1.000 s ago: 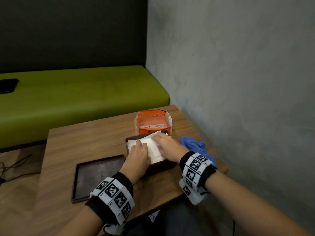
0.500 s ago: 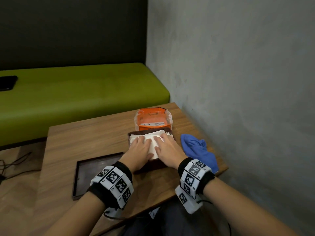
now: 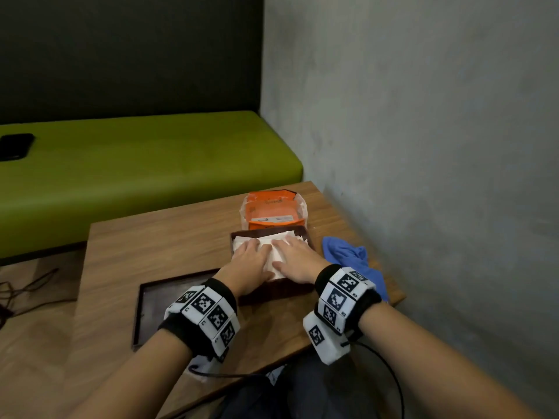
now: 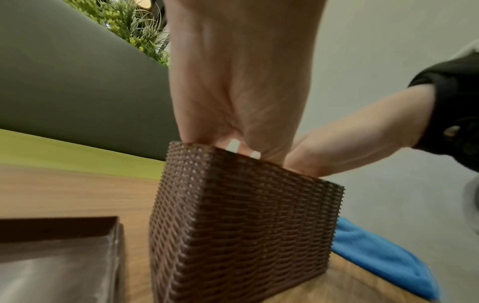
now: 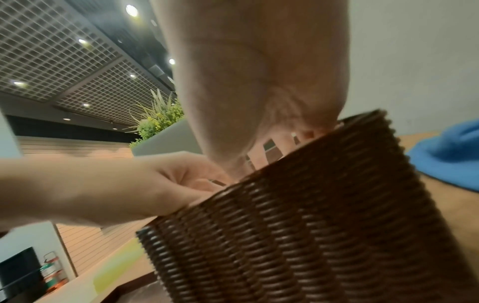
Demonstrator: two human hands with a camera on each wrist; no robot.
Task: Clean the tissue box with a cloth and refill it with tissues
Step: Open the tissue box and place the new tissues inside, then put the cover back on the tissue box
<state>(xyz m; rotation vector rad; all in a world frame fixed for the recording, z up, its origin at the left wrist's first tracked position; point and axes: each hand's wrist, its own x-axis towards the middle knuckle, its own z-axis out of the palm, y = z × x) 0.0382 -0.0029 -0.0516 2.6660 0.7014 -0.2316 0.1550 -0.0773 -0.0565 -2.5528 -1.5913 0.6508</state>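
Note:
A brown woven tissue box (image 3: 272, 293) (image 4: 241, 225) (image 5: 311, 215) stands lidless on the wooden table (image 3: 169, 246), filled with white tissues (image 3: 272, 243). My left hand (image 3: 249, 261) (image 4: 241, 82) and right hand (image 3: 298, 258) (image 5: 249, 71) lie side by side, fingers flat, pressing the tissues down inside the box. The box's dark lid (image 3: 160, 303) (image 4: 57, 256) lies upside down to the left. A blue cloth (image 3: 348, 255) (image 4: 381, 254) (image 5: 448, 155) is bunched to the right of the box.
An orange tissue pack (image 3: 273, 213) in clear wrap sits just behind the box. A grey wall (image 3: 423, 146) runs close along the table's right edge. A green bench (image 3: 136, 164) with a black phone (image 3: 15, 146) stands beyond the table. Cables (image 3: 24, 294) lie on the floor at left.
Both hands slid forward over the tissues and flattened them into the box; the raised fold of tissue seen a second ago now lies lower.

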